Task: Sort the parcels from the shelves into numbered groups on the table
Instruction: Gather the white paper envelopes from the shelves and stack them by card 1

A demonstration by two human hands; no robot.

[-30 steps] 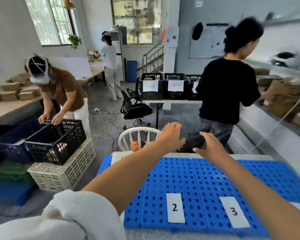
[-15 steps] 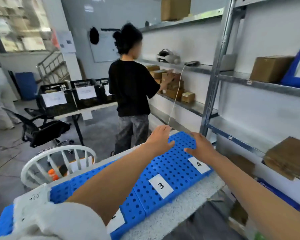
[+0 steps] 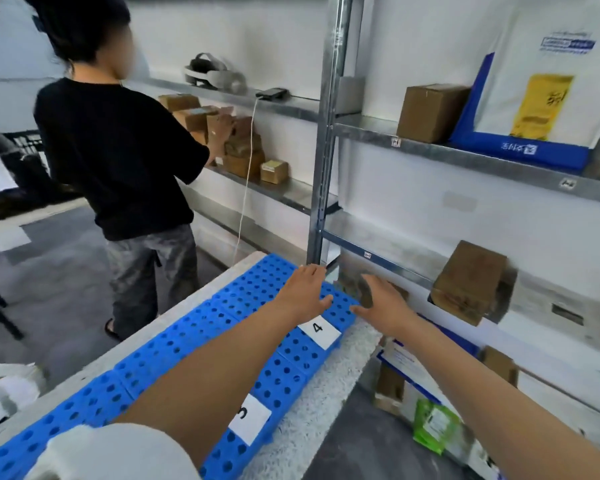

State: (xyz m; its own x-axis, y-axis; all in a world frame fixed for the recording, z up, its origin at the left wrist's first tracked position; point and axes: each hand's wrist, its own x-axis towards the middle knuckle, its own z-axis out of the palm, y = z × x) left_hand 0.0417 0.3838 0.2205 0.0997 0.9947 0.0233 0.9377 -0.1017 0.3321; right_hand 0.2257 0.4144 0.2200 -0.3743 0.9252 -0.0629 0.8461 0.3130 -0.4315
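A blue perforated mat (image 3: 201,334) covers the table, with white labels 3 (image 3: 249,423) and 4 (image 3: 318,330). My left hand (image 3: 303,292) hovers open over the mat's far end, holding nothing. My right hand (image 3: 381,301) is open too, stretched past the table's corner toward the metal shelves. A brown cardboard parcel (image 3: 468,280) sits tilted on the middle shelf, right of my right hand. Another brown box (image 3: 430,112) and a white-and-blue mailer bag (image 3: 541,88) stand on the upper shelf. More parcels (image 3: 392,386) and a green packet (image 3: 433,424) lie on the lowest level.
A person in a black shirt (image 3: 118,157) stands at the left, handling boxes (image 3: 236,147) on the neighbouring shelf. A steel upright (image 3: 326,133) divides the two shelf bays. A headset (image 3: 212,74) and a cable lie on the upper left shelf. White parcels (image 3: 4,389) rest at the table's left end.
My view has swung right from the room to the shelves. Both open hands have travelled along the mat from label 2 toward label 4 and the shelf parcels.
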